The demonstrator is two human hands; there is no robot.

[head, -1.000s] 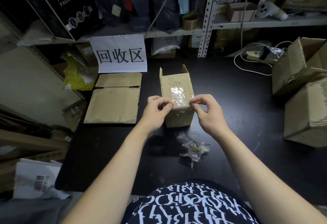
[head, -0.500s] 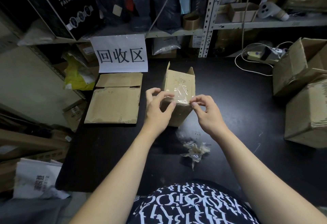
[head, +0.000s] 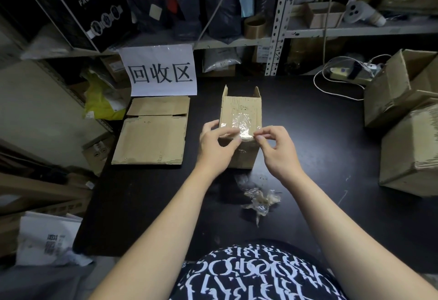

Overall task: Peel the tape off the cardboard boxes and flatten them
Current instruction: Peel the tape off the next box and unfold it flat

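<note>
A small cardboard box [head: 240, 110] lies on its side in the middle of the black table [head: 308, 145], its open flaps pointing away from me. Clear shiny tape [head: 240, 125] covers the near part of its upper face. My left hand [head: 216, 144] grips the box's near left corner, thumb on top. My right hand [head: 276, 150] pinches the tape's edge at the near right corner with thumb and forefinger. A crumpled wad of peeled tape [head: 259, 199] lies on the table just in front of the box.
A flattened box [head: 154, 131] lies at the left under a white paper sign [head: 161, 71]. Two larger cardboard boxes [head: 407, 119] stand at the right edge. A white cable and power strip [head: 341, 77] sit at the back right. Shelves full of goods run behind.
The box was turned to the left and has swung back to face me squarely. My left hand shifted from the top edge to the near left corner. The right hand stays pinched at the tape.
</note>
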